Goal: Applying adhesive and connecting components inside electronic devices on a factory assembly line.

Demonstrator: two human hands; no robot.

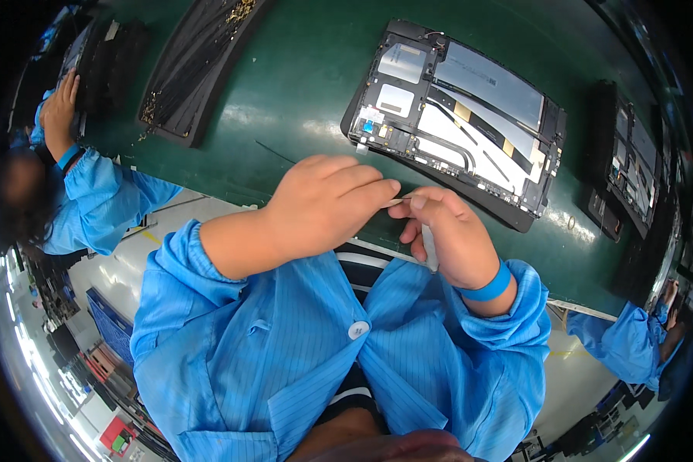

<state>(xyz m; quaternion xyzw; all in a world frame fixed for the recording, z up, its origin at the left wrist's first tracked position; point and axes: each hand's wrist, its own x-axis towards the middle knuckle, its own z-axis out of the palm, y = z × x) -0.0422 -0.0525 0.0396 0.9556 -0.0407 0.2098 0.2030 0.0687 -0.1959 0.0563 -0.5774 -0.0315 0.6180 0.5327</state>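
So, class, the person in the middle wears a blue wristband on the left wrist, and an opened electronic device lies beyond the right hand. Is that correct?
Not quite: the head view shows the blue wristband on the right wrist, not the left. The rest holds: an opened electronic device lies beyond the right hand.

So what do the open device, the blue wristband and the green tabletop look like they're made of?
Open device: dull black parts suggest plastic; smooth, silvery panels suggest metal or foil. Blue wristband: even-coloured and snug, rubber or fabric, too small to tell. Green tabletop: smooth, bright glare patches suggest a vinyl or rubber covering.
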